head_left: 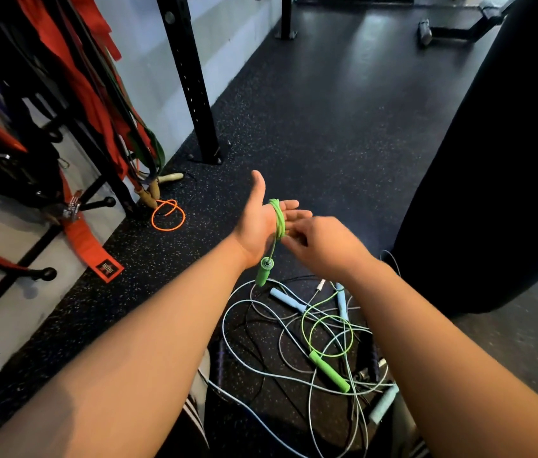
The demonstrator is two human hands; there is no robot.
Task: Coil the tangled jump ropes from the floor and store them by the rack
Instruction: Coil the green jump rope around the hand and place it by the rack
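My left hand (256,226) is held out flat, palm up, with a green jump rope (280,219) wound in several loops round the palm. One green handle (263,272) hangs below that hand. My right hand (322,246) is just right of the coil, its curled fingers pinching the green cord; it is blurred. The rest of the green cord trails down to a second green handle (329,371) in the tangled pile of ropes (261,325) on the floor below my arms. Pale blue handles (286,298) lie in that tangle.
A coiled orange rope (168,214) lies on the floor by the black rack upright (195,94). Red and green resistance bands (92,104) hang at the left over wall pegs (46,273). A large black punching bag (492,160) stands at the right. Dark rubber floor stretches ahead.
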